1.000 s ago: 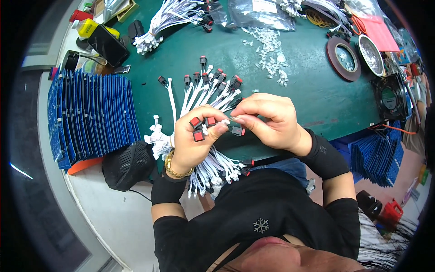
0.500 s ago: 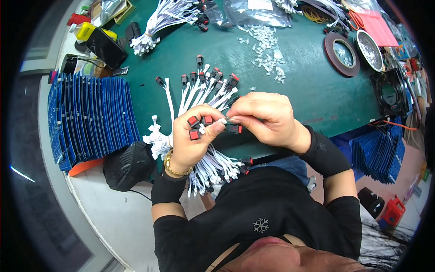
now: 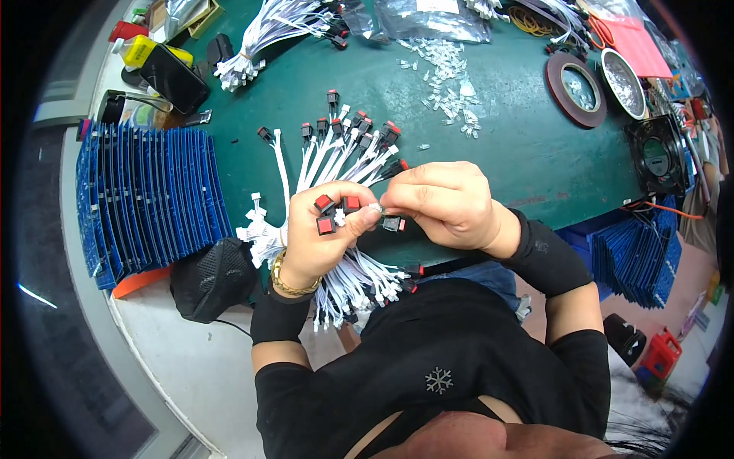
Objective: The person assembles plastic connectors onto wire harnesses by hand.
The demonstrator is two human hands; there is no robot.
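Observation:
My left hand [image 3: 304, 239] is closed around white cables [image 3: 358, 277], with several black push-button switches with red caps [image 3: 326, 226] poking out between its fingers. Between its thumb and forefinger it pinches a small white connector [image 3: 375, 207]. My right hand [image 3: 453, 200] meets it there, fingertips pressed together on something tiny that they mostly cover. Just below those fingertips hangs another black switch [image 3: 393, 224]. Beyond my hands, more cables with red-capped switches [image 3: 364, 122] fan out over the green table. White cable plugs [image 3: 260, 239] lie left of my left wrist.
Loose small clear plastic pieces [image 3: 451, 88] lie scattered past my hands. Stacked blue circuit boards [image 3: 153, 203] stand at left, others [image 3: 638, 256] at right. A tape roll [image 3: 556, 84], a metal bowl [image 3: 623, 84] and a black fan [image 3: 656, 157] sit far right. Another cable bundle [image 3: 267, 34] lies at the back.
My right hand's fingertips have shifted slightly and now cover more of the spot at the connector. The black switch below them has turned a little. My left hand keeps its hold.

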